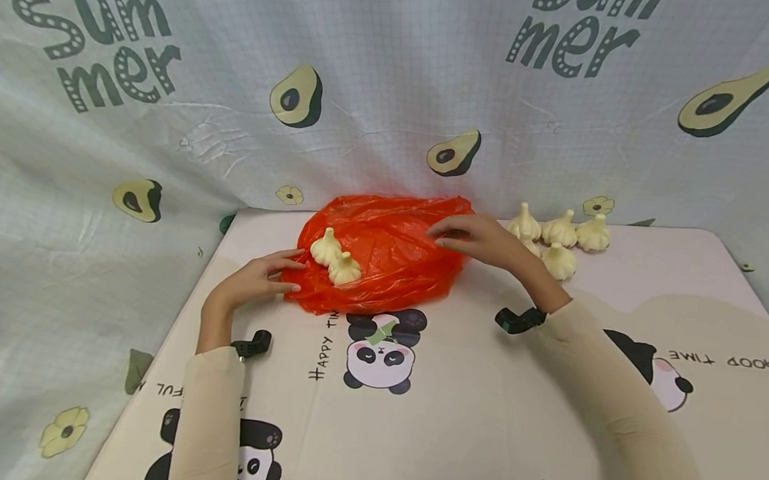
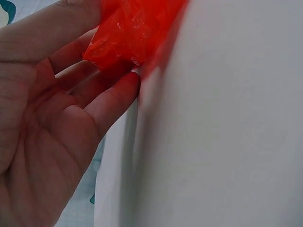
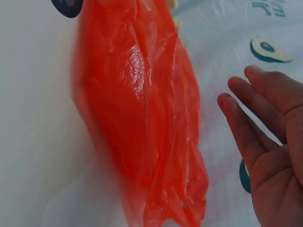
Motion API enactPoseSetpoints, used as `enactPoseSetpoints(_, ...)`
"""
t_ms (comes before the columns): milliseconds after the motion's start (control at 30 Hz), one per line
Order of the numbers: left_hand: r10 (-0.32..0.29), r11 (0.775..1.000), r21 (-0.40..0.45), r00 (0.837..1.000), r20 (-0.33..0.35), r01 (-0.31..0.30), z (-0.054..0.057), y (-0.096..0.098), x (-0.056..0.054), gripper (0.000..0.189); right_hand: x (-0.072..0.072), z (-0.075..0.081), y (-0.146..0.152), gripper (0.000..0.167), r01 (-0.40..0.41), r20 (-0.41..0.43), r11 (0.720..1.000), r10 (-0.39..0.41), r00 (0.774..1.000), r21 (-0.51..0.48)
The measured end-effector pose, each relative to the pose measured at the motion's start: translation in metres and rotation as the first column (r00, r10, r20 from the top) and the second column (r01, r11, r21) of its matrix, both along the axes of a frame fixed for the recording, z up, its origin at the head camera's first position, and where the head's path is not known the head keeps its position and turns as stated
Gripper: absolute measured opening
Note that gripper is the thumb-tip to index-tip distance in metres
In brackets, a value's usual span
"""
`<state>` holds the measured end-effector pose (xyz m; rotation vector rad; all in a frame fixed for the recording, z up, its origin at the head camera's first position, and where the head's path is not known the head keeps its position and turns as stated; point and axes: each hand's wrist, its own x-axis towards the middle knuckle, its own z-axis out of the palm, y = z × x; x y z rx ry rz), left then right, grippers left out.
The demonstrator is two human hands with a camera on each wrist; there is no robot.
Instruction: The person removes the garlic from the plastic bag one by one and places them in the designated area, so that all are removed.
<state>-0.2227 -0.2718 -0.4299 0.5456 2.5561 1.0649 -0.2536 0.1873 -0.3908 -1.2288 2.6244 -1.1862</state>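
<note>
At the left, my left hand (image 1: 253, 276) reaches in from a cream sleeve (image 1: 207, 413) with a dark wrist camera (image 1: 254, 343) below the palm; the fingers are extended and lightly bent, with tips touching the bag's left edge, and the grip is relaxed rather than clenched. The red plastic bag (image 1: 394, 237) lies near the far edge of the table, thin, glossy and creased, its outline rounded and its rim ruffled. At the left of the bag sit two garlic bulbs (image 1: 345, 270), pale, ribbed and round, each with a stubby stem, touching one another. In front of the bag, the smooth, pale tabletop (image 1: 454, 391) bears panda prints and lettering, with room for moving between my forearms. My right hand (image 1: 483, 240) hangs at the bag's right side, arm slanting in from the lower right, wrist bent; its fingers are loosely extended, holding nothing, and the right wrist view shows a gap between fingertips and film. Just beyond that hand to the right, five more garlic bulbs (image 1: 559, 262) stand in a close group near the far edge, where a light, wrinkled sheet (image 1: 382, 56) printed with avocados rises behind.
</note>
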Motion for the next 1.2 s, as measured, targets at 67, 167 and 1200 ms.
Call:
enactPoseSetpoints(67,0.001,1.000,0.000,1.000,0.002,-0.001,0.000,0.001,0.000,0.043,-0.006,0.001,-0.007,0.025,-0.026,0.008,0.999,0.026,1.000,0.024)
enactPoseSetpoints(167,0.002,1.000,-0.005,1.000,0.003,-0.002,0.000,0.001,0.000,0.044,-0.014,0.003,-0.017,0.025,-0.070,0.038,0.996,0.068,0.997,0.056)
enactPoseSetpoints(1200,0.014,0.999,-0.040,1.000,0.004,-0.014,-0.001,0.003,0.000,0.045,-0.068,0.022,-0.126,0.029,-0.397,0.300,0.871,0.312,0.902,0.288)
